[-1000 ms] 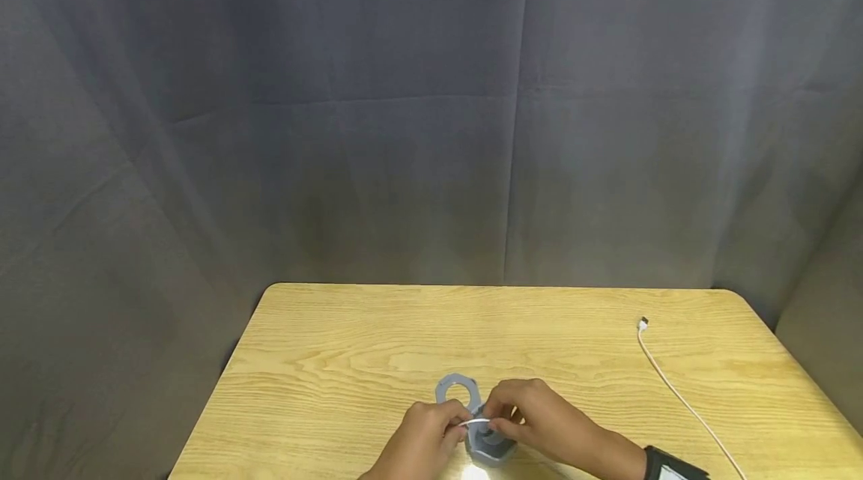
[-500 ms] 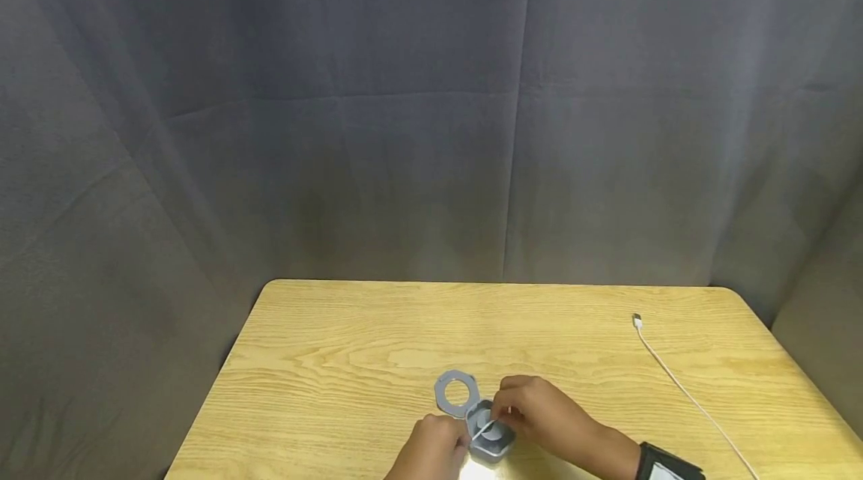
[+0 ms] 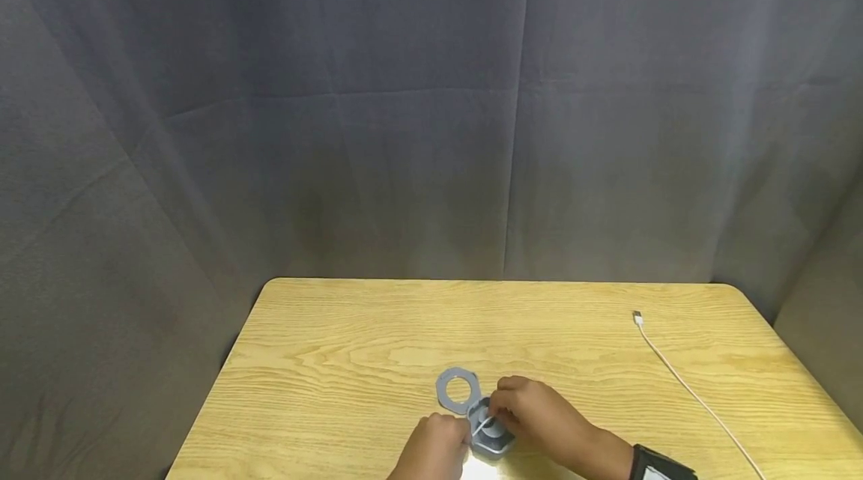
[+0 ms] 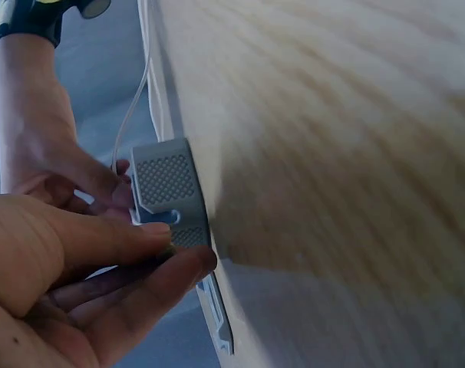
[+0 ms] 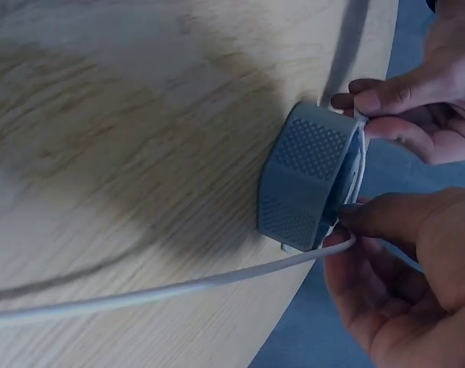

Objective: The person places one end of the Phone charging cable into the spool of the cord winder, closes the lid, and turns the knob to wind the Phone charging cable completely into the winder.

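Note:
A grey faceted case (image 3: 491,450) with textured sides lies on the table, its ring-shaped lid (image 3: 458,370) folded out flat behind it. A white USB cable (image 5: 194,284) crosses the case's open top. My left hand (image 3: 433,444) pinches the cable at the case's left side; in the left wrist view its thumb and fingertip meet beside a notch in the case wall (image 4: 165,172). At the far right rim, my right hand (image 3: 536,412) pinches the cable between thumb and fingers, fingertips reaching into the case. What lies beneath those fingertips is hidden.
The cable's long free part (image 3: 694,399) runs along the right of the wooden table (image 3: 323,360), its USB plug (image 3: 637,318) near the back. Grey curtains (image 3: 404,165) hang behind the table. A black band (image 3: 661,465) circles the right wrist.
My left hand has shifted right and down, and the cable span between the hands now slants down to the left into the case. The lid shows more fully. The USB plug has moved slightly.

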Motion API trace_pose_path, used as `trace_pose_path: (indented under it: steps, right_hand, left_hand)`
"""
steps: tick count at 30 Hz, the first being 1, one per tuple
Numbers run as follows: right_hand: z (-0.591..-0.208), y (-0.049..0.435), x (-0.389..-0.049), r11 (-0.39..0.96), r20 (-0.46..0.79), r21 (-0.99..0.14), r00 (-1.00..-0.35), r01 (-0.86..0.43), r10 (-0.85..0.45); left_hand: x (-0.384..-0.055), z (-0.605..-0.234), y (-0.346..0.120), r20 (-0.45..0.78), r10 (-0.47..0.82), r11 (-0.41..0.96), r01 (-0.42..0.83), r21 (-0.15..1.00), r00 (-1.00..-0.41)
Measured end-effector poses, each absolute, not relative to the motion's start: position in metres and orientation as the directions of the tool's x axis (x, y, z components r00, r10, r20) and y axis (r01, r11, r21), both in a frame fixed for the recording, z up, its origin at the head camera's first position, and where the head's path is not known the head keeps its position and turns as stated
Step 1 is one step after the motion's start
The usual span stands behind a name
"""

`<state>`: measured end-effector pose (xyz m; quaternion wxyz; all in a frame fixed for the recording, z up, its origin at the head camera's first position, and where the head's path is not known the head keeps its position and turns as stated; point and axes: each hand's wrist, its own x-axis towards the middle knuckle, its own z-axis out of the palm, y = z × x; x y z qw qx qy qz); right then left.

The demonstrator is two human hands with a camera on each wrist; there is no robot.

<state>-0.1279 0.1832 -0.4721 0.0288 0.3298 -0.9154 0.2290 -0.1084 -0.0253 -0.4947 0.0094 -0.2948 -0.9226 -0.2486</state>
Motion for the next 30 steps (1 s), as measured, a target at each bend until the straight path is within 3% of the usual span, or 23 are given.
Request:
trace_pose_path:
  steps: [10, 19, 30]
  right_hand:
    - [-0.467, 0.187, -0.126, 0.68, 0.16, -0.378, -0.768, -0.628, -0.62]
    - [-0.464, 0.186, -0.125, 0.674, 0.2, -0.355, -0.757, -0.648, -0.622]
    - [-0.466, 0.199, -0.129, 0.694, 0.143, -0.401, -0.789, -0.599, -0.598]
  left_hand:
    - [-0.106, -0.487, -0.026, 0.176, 0.552, 0.725, 0.573, 0.382, -0.815]
    - [-0.106, -0.488, -0.025, 0.168, 0.533, 0.719, 0.549, 0.425, -0.829]
    - [-0.107, -0.49, -0.025, 0.124, 0.529, 0.735, 0.526, 0.428, -0.84]
